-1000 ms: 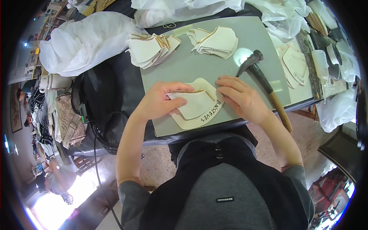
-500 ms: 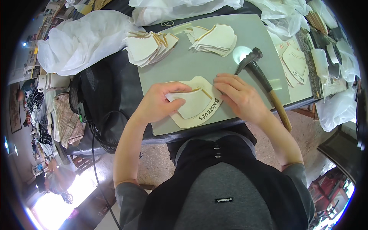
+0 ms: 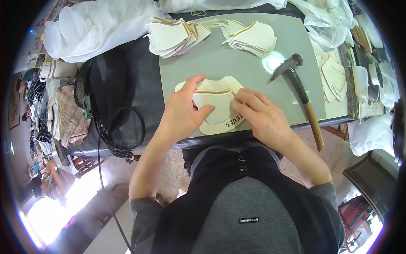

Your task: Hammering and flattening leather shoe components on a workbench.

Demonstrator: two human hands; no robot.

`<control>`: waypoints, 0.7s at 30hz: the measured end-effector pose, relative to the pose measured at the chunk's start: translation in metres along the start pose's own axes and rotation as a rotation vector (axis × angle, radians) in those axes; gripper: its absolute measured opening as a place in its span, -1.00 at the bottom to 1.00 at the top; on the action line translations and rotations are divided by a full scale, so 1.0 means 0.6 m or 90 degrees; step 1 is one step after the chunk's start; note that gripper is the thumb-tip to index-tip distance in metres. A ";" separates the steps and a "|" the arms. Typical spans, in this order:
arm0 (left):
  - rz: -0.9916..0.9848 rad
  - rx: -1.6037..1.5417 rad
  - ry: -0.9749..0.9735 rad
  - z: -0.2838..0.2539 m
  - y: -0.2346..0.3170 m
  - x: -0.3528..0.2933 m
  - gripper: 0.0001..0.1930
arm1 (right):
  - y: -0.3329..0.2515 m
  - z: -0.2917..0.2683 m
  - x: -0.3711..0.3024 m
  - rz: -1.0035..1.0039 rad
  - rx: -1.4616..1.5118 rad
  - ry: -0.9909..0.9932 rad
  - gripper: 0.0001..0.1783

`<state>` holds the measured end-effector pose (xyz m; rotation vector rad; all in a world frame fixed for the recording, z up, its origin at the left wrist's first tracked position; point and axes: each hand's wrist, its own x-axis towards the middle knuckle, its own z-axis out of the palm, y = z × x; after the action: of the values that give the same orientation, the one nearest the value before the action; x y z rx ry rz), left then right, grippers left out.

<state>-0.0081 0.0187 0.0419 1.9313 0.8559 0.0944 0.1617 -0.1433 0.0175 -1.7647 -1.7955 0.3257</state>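
A white curved template (image 3: 219,127) with dark hand-lettering lies flat near the front edge of the grey board. On it rests a smaller white cut piece (image 3: 213,101) with tan strips along its top and right edges. My left hand (image 3: 182,108) is at the piece's left side, thumb and forefinger spread apart, the thumb over its lower part. My right hand (image 3: 262,112) has its fingers bunched on the piece's right tan edge, pinching there; the fingertips partly hide that corner. A hammer (image 3: 302,91) with a dark head and wooden handle lies to the right.
Two stacks of white cut pieces, the left stack (image 3: 173,38) and right stack (image 3: 251,38), sit at the far side of the grey board (image 3: 194,65). More templates (image 3: 334,80) lie to the right. White plastic bags (image 3: 97,29), a black bag (image 3: 112,84) and a coiled black cable (image 3: 127,131) surround the board.
My left forefinger has lifted off the tan top edge and spread from the thumb. My right fingers have moved in onto the piece's right edge. The whole view has shifted slightly.
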 end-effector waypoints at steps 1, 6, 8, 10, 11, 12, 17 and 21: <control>0.008 0.027 0.009 0.002 0.005 0.000 -0.38 | -0.001 0.000 0.000 0.003 -0.006 -0.004 -0.51; 0.026 0.132 0.026 0.020 0.011 -0.008 -0.44 | 0.000 -0.005 0.001 0.007 -0.013 -0.023 -0.51; 0.016 0.166 0.026 0.026 0.013 -0.012 -0.48 | 0.003 -0.007 0.005 0.002 -0.015 -0.018 -0.50; 0.089 0.206 0.044 0.029 0.012 -0.012 -0.54 | 0.005 -0.014 0.018 0.014 -0.009 -0.023 -0.48; 0.089 0.203 0.046 0.032 0.011 -0.013 -0.54 | 0.004 -0.014 0.023 0.013 -0.010 -0.025 -0.48; 0.107 0.210 0.064 0.036 0.010 -0.015 -0.56 | 0.002 -0.013 0.027 -0.003 -0.054 -0.032 -0.47; 0.186 0.454 0.037 0.033 0.031 -0.007 -0.62 | 0.003 -0.013 0.031 -0.020 -0.129 -0.061 -0.46; 0.230 0.265 0.055 0.017 0.003 0.011 -0.68 | 0.002 -0.014 0.031 -0.021 -0.129 -0.074 -0.45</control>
<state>0.0019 0.0145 0.0362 2.4767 0.6044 0.2302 0.1686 -0.1272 0.0276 -1.8844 -1.9991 0.2451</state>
